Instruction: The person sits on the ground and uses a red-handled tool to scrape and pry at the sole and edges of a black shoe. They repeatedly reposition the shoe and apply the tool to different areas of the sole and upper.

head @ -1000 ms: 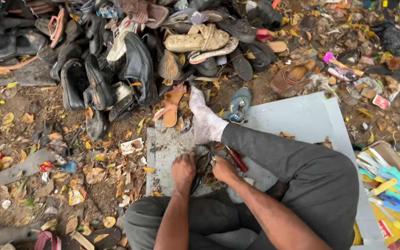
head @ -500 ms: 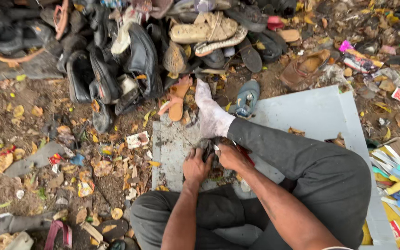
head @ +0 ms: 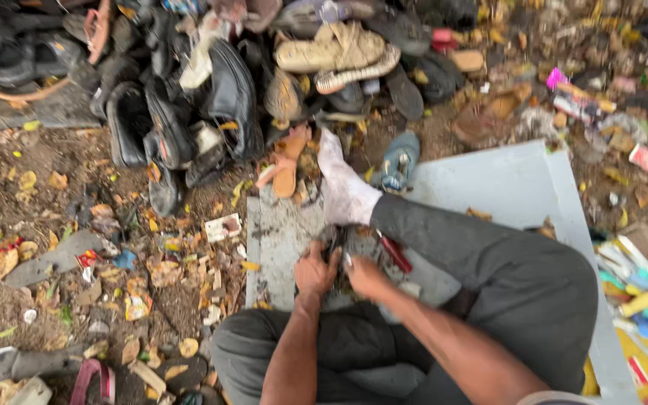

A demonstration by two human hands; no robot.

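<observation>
I sit on the ground with one leg stretched out, its white-socked foot resting on a grey stone slab. My left hand and my right hand meet over a small dark piece of shoe material on the slab, both gripping it. The piece is mostly hidden by my fingers. A red-handled tool lies on the slab just right of my right hand, against my trouser leg.
A heap of old black shoes and tan sandals fills the top. An orange sandal sole and a blue sandal lie by my foot. A pale grey board lies under my leg. Colourful packets sit at right; leaves and scraps cover the dirt.
The view has shifted slightly, so the shoe heap sits lower in the frame. My hands stay together on the slab, working the same dark piece with small movements.
</observation>
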